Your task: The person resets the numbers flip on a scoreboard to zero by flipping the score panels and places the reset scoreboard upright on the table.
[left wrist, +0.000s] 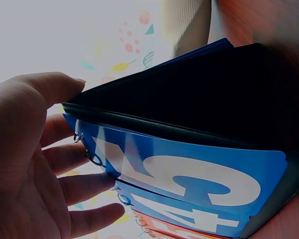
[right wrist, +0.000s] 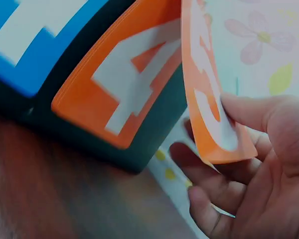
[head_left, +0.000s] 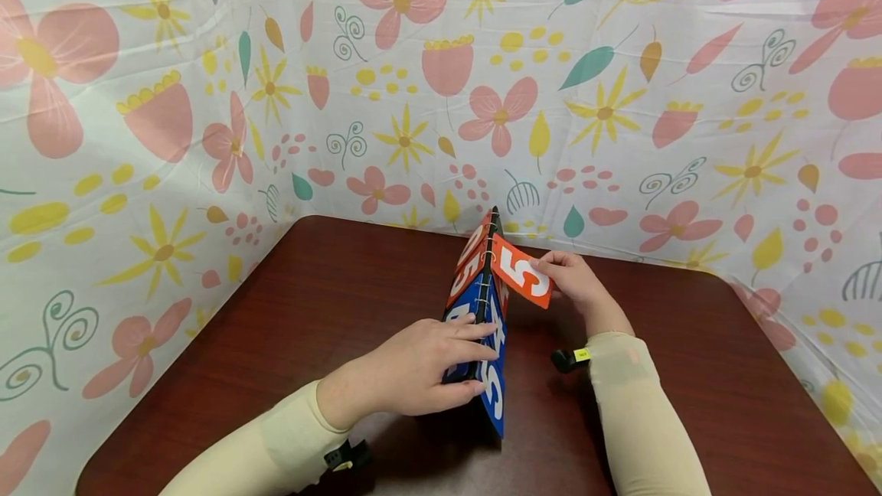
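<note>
A tabletop flip scoreboard (head_left: 485,298) stands like a tent on the table, with red-orange and blue number cards hung on rings along its ridge. My left hand (head_left: 422,367) rests across the near, blue end of the ridge, its fingers extended. In the left wrist view the thumb (left wrist: 57,87) touches the end corner, and blue cards (left wrist: 134,149) hang beside the fingers. My right hand (head_left: 577,283) pinches the lower edge of a red-orange "5" card (head_left: 506,270), lifted outward from the far end. Under it, a "4" card (right wrist: 82,102) lies against the black panel.
The scoreboard stands mid-table on a dark reddish-brown tabletop (head_left: 303,305). Floral cloth (head_left: 586,136) hangs behind and at the sides. Small black wrist cameras (head_left: 566,360) sit at both cuffs, close above the table.
</note>
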Motion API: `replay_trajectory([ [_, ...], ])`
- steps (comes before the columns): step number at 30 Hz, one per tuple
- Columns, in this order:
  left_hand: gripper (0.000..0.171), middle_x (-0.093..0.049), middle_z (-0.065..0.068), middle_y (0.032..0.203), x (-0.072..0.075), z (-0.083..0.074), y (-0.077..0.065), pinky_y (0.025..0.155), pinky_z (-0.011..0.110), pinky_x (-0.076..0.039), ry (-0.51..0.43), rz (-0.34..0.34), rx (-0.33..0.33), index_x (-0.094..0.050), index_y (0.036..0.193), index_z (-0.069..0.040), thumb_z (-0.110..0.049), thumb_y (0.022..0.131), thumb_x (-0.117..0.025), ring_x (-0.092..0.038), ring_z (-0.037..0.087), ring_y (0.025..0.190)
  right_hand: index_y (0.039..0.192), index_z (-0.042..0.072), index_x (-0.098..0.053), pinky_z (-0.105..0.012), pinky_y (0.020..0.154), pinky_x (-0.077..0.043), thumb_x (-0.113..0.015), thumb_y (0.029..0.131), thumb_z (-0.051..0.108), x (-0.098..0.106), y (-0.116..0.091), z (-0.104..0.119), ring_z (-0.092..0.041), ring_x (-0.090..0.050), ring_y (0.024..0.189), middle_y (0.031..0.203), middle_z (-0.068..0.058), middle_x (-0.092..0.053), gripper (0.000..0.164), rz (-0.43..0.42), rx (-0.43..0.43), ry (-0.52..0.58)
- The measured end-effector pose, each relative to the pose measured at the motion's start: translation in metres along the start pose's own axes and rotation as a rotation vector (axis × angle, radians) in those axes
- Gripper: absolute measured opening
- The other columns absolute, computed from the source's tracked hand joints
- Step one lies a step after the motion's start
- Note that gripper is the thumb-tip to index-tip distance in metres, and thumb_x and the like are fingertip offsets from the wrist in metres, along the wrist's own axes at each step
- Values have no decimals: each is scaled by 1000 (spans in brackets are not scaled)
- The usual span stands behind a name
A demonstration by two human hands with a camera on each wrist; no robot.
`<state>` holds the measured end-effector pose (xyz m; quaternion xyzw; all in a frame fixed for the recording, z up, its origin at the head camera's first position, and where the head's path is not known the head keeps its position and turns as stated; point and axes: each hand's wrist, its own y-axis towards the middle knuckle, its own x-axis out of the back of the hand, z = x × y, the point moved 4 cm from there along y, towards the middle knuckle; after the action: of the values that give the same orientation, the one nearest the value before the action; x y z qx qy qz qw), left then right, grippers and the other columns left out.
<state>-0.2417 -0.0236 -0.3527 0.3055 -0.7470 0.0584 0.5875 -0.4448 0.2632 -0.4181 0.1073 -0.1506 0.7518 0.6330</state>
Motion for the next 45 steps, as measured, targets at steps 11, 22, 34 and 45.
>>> replay_trajectory([
  [11, 43, -44, -5, 162, 1, 0, 0, 120, 47, -40, 19, -2, -7, -63, 142, -28, -46, 104, -52, -41, 28, 151, 136, 21, -63, -34, 76, -64, -40, 112, 33, 17, -30, 51, -22, -80, 84, 108, -5, -80, 35, 306, 211, 696],
  [22, 42, -46, -3, 161, 0, 0, -1, 121, 45, -39, 21, -20, -24, -64, 141, -26, -43, 104, -54, -42, 29, 150, 161, 17, -33, -49, 105, -54, -31, 109, 52, -27, -48, 92, -18, -66, 127, 145, -8, -63, 62, 182, 459, 223],
  [34, 42, -47, -2, 160, 0, 0, -1, 121, 44, -39, 17, -15, -27, -65, 140, -25, -44, 104, -53, -43, 27, 150, 163, 26, -32, -60, 120, -34, -42, 111, 35, -66, -49, 97, -33, -42, 150, 163, -12, -43, 53, 73, 599, -222],
  [45, 43, -48, -3, 160, -1, 1, 0, 122, 46, -38, 28, -4, -19, -64, 141, -25, -44, 104, -53, -44, 24, 150, 149, 15, -56, -67, 124, -22, -51, 107, 35, -90, -51, 93, -43, -30, 154, 163, -10, -44, 46, -22, 652, -641],
])
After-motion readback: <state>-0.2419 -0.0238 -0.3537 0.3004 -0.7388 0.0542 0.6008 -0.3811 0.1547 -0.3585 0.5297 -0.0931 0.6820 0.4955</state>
